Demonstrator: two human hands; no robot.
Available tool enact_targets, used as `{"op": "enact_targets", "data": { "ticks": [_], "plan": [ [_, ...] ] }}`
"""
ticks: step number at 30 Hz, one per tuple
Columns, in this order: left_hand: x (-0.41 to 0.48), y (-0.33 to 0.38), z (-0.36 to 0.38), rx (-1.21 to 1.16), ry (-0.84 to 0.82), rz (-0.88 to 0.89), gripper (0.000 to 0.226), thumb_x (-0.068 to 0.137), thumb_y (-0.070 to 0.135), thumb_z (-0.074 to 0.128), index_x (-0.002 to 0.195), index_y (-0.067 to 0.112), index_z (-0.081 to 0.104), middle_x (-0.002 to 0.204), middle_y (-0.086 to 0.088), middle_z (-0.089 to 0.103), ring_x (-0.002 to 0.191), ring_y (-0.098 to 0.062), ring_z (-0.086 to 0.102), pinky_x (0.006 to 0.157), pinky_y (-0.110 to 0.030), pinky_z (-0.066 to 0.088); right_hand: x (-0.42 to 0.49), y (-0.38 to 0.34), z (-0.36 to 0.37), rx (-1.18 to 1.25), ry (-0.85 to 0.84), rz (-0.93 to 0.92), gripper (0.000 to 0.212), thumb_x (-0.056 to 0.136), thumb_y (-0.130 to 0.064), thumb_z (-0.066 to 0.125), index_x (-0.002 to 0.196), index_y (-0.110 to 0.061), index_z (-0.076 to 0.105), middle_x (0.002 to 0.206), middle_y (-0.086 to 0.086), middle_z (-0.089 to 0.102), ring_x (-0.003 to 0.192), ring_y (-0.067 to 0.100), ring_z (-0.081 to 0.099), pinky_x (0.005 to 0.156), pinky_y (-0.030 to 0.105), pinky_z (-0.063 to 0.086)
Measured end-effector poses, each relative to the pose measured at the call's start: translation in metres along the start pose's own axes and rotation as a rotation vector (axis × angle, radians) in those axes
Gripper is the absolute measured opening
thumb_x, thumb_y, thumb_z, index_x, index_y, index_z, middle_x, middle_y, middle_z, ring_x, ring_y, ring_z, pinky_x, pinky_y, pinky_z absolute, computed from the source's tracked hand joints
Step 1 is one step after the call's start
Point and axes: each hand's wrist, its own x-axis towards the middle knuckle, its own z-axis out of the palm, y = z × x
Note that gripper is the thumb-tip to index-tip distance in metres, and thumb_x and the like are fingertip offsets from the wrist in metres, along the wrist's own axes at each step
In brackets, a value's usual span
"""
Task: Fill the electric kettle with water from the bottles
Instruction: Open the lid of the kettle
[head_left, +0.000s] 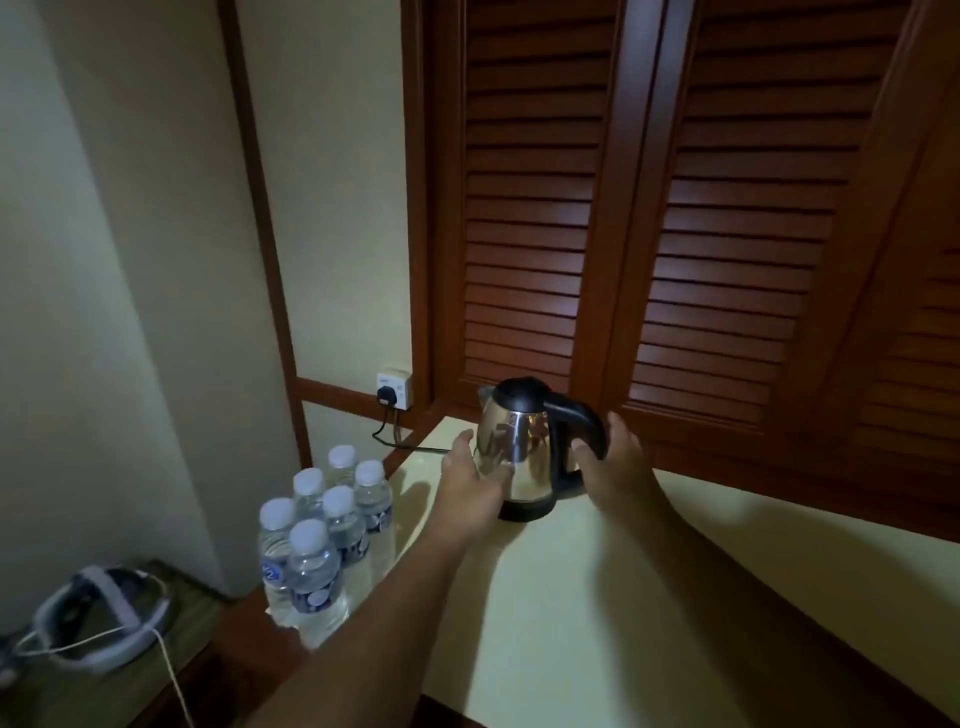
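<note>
On the pale table (649, 582) below louvred doors (727, 208) stands the kettle (522, 441), lid down. We curl our right hand (618, 462) round its handle (574, 413), probably to lift it. Our left hand (470, 480) steadies the body with straight fingers, and the capped bottles (332, 525) wait nearby.

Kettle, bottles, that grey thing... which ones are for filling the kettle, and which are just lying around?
For the job: kettle, water bottles, left hand, right hand.

Just lying about: grey-and-white device, wall socket, louvred doors.
</note>
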Motion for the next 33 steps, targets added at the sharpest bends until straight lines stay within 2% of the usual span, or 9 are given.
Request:
{"op": "enact_targets", "data": {
  "ticks": [3, 7, 10, 13, 20, 23, 26, 30, 33],
  "plan": [
    [0.029, -0.018, 0.014, 0.035, 0.009, 0.064, 0.093, 0.092, 0.017, 0.079, 0.163, 0.031, 0.021, 0.163, 0.006, 0.025, 0.145, -0.016, 0.04, 0.123, -0.035, 0.031, 0.024, 0.004, 0.015, -0.024, 0.006, -0.056, 0.054, 0.096, -0.035, 0.053, 0.145, -0.018, 0.041, 0.137, 0.011, 0.055, 0.127, 0.03, 0.056, 0.105, 0.054, 0.049],
    [0.054, -0.036, 0.032, -0.024, -0.027, 0.081, 0.124, 0.077, 0.018, 0.093, 0.164, 0.044, 0.008, 0.174, 0.01, 0.008, 0.158, -0.022, 0.026, 0.127, -0.051, 0.033, 0.033, 0.011, 0.027, 0.031, 0.035, -0.093, 0.043, 0.104, -0.022, 0.05, 0.146, -0.022, 0.041, 0.136, 0.001, 0.053, 0.125, 0.016, 0.052, 0.109, 0.04, 0.042],
    [0.07, -0.044, 0.037, -0.168, -0.048, 0.073, 0.13, 0.061, 0.041, 0.102, 0.156, 0.058, 0.016, 0.17, 0.008, 0.027, 0.156, -0.021, 0.032, 0.121, -0.053, 0.042, 0.042, 0.022, 0.035, 0.013, 0.09, -0.108, 0.044, 0.106, -0.02, 0.046, 0.15, -0.02, 0.04, 0.145, 0.004, 0.05, 0.131, 0.018, 0.051, 0.103, 0.032, 0.04],
    [0.081, -0.056, 0.04, -0.195, -0.04, 0.077, 0.14, 0.044, 0.057, 0.103, 0.155, 0.061, 0.017, 0.168, 0.011, 0.032, 0.156, -0.021, 0.032, 0.119, -0.055, 0.044, 0.042, 0.027, 0.036, 0.015, 0.12, -0.103, 0.039, 0.106, -0.018, 0.047, 0.145, -0.024, 0.045, 0.133, -0.006, 0.055, 0.12, 0.009, 0.052, 0.096, 0.026, 0.038],
    [0.087, -0.063, 0.039, -0.219, -0.017, 0.124, 0.116, 0.05, 0.03, 0.102, 0.149, 0.044, 0.042, 0.143, 0.01, 0.059, 0.136, -0.022, 0.057, 0.103, -0.049, 0.059, 0.038, 0.03, 0.031, 0.015, 0.162, -0.115, 0.027, 0.105, -0.021, 0.051, 0.132, -0.019, 0.052, 0.109, -0.008, 0.058, 0.103, 0.014, 0.059, 0.078, 0.022, 0.041],
    [0.081, -0.053, 0.039, -0.193, 0.019, 0.185, 0.125, 0.049, 0.038, 0.103, 0.154, 0.044, 0.037, 0.154, 0.013, 0.049, 0.147, -0.017, 0.046, 0.114, -0.045, 0.05, 0.034, 0.028, 0.021, 0.02, 0.2, -0.151, 0.031, 0.105, -0.02, 0.051, 0.136, -0.02, 0.051, 0.112, -0.01, 0.059, 0.106, 0.01, 0.06, 0.087, 0.025, 0.043],
    [0.059, -0.035, 0.037, -0.123, 0.052, 0.221, 0.133, 0.055, 0.035, 0.104, 0.162, 0.038, 0.025, 0.164, 0.012, 0.031, 0.154, -0.013, 0.028, 0.116, -0.03, 0.034, 0.02, 0.022, 0.003, 0.038, 0.221, -0.167, 0.031, 0.105, -0.018, 0.05, 0.135, -0.028, 0.048, 0.106, -0.022, 0.058, 0.097, -0.013, 0.059, 0.083, 0.009, 0.04],
    [0.021, -0.021, 0.028, -0.054, -0.044, 0.252, 0.136, 0.055, 0.047, 0.102, 0.162, 0.039, 0.019, 0.16, 0.014, 0.023, 0.152, -0.016, 0.022, 0.116, -0.031, 0.03, -0.01, 0.023, -0.027, 0.059, 0.22, -0.198, 0.033, 0.104, -0.018, 0.051, 0.13, -0.038, 0.045, 0.114, -0.012, 0.062, 0.109, 0.012, 0.063, 0.091, 0.03, 0.046],
    [-0.006, -0.021, 0.02, 0.033, -0.161, 0.226, 0.137, 0.061, 0.057, 0.097, 0.162, 0.048, 0.005, 0.159, 0.021, 0.014, 0.155, -0.019, 0.015, 0.119, -0.038, 0.027, -0.04, 0.033, -0.046, 0.051, 0.157, -0.164, 0.037, 0.105, -0.021, 0.052, 0.139, -0.034, 0.045, 0.119, -0.009, 0.061, 0.109, 0.011, 0.06, 0.09, 0.027, 0.042]
  ]
}}
